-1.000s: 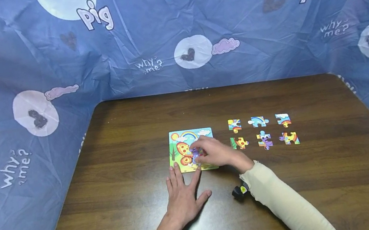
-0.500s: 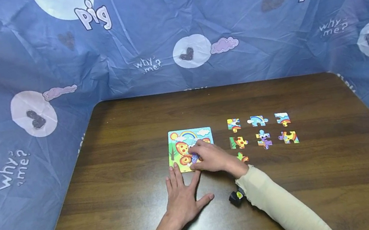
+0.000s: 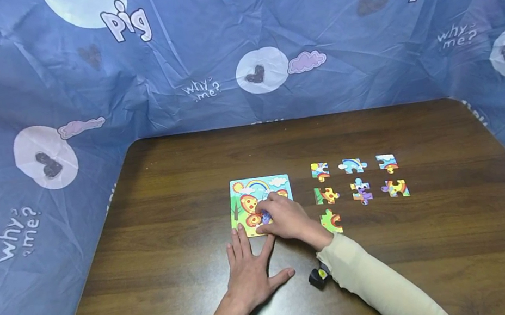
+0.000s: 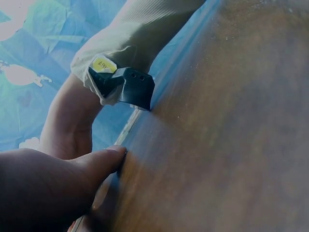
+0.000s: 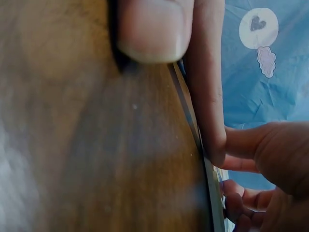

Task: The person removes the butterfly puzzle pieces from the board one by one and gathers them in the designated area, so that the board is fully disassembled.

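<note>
A square picture puzzle board [image 3: 236,207] with a butterfly and rainbow lies at the middle of the table. My right hand [image 3: 290,218] bends over its lower half. Its thumb and forefinger grip at a purple puzzle piece [image 3: 266,217] there, and they cover part of the picture. My left hand [image 3: 250,276] lies palm down with fingers spread, its fingertips on the board's near edge and its thumb out to the side. In the right wrist view the right thumb [image 5: 154,29] looms large, with the left hand [image 5: 289,154] beyond the board's edge.
Several loose puzzle pieces [image 3: 361,191] lie in rows right of the board, the nearest being a green and red piece [image 3: 330,221]. A brown wooden table [image 3: 177,180] carries everything. Blue printed cloth [image 3: 193,34] hangs behind and at the sides. A black wrist camera [image 4: 137,89] sits at the right sleeve.
My right hand has shifted slightly left and nearer along the board. Its forearm has swung down, uncovering the green and red piece. My left hand stays in place.
</note>
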`<state>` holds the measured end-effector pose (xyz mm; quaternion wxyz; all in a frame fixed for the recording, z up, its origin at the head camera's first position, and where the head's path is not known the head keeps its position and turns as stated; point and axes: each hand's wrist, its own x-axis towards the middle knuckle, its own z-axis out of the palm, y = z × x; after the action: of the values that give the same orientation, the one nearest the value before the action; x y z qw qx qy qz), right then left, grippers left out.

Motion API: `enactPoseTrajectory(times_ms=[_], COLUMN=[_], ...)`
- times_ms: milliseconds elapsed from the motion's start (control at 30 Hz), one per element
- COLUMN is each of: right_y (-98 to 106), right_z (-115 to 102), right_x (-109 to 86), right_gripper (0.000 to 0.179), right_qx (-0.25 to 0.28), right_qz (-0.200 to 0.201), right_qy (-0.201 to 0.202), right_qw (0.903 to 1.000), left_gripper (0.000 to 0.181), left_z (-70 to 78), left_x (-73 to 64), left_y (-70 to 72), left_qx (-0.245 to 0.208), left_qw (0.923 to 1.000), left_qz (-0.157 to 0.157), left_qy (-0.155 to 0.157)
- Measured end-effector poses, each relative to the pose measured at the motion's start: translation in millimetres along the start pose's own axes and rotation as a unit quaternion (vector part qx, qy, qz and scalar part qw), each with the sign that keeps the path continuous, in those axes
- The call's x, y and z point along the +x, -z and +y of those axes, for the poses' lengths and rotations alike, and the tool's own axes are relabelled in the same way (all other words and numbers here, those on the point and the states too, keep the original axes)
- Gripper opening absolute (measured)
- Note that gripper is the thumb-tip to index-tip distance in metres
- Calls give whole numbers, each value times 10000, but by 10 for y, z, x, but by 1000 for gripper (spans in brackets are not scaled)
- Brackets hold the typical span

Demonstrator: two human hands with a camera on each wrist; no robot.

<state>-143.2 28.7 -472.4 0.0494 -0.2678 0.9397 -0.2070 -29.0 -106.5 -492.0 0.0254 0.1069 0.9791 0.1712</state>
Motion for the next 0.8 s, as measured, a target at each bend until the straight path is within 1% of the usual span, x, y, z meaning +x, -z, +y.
enactPoseTrajectory(times_ms=[167,500,633,800], right_y=[-10,-7,4,-8], right_z=[-27,-53,-60,-40], right_x=[-5,-2,-8,8], right_gripper=[43,40,40,40], right_qx=[53,212,318,305], right_qz=[77,48,56,14], right_qy=[-137,-369,-415,-376], right_qw=[9999,9991,9986,9988], left_gripper=[86,84,83,83], left_z=[0,3,4,3], left_x=[3,2,7,12], left_y=[-2,16,15,10], left_qx=[16,-133,-138,-92], left_qw=[10000,9999,9998,9999], left_qz=[-62,-94,-106,-139], left_qy=[23,28,16,3])
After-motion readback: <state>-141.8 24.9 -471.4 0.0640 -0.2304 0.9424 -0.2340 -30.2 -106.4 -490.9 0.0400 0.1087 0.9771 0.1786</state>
